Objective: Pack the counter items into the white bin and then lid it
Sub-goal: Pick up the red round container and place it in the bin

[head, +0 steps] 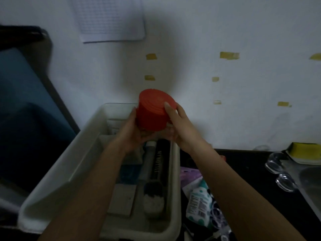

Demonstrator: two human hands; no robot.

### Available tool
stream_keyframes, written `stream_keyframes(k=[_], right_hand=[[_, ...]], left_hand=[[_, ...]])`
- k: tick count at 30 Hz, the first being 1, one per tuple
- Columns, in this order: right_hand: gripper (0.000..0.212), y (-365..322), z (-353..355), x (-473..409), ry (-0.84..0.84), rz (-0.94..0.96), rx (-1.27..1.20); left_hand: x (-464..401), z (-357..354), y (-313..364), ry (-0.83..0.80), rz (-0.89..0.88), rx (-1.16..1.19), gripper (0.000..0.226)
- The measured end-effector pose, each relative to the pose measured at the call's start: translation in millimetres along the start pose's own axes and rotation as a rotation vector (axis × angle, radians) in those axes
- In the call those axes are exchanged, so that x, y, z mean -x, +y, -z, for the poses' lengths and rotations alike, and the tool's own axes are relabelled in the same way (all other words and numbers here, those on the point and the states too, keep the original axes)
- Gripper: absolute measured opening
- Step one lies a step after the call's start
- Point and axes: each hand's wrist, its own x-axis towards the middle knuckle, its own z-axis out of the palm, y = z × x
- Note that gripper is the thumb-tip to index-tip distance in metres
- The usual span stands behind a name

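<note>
Here, both hands, left and right, grip a red container above the white bin's far end. Below, a black bottle fills the bin; at 4 o'clock, a dotted pouch lies on the dark surface.

A red round container, ribbed and lidded, is tilted with its lid toward twelve o'clock, held above the far end of the white bin. The bin is open and rectangular, on the surface, and a black bottle lies lengthwise inside. At four o'clock from the bin lies a dotted teal-and-white pouch.
</note>
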Motion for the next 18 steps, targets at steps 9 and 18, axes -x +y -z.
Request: stream_keyframes(k=[9, 18], right_hand=[[0.064, 63.5, -40.7, -53.5, 0.421, -0.207, 0.057], [0.075, 130.9, -38.4, -99.8, 0.648, -0.259, 0.375]], left_hand=[[-39.0, 102.1, -12.0, 0.286, -0.154, -1.129, 0.027], [-63.7, 128.0, -39.3, 0.144, -0.188, -1.649, 0.05]])
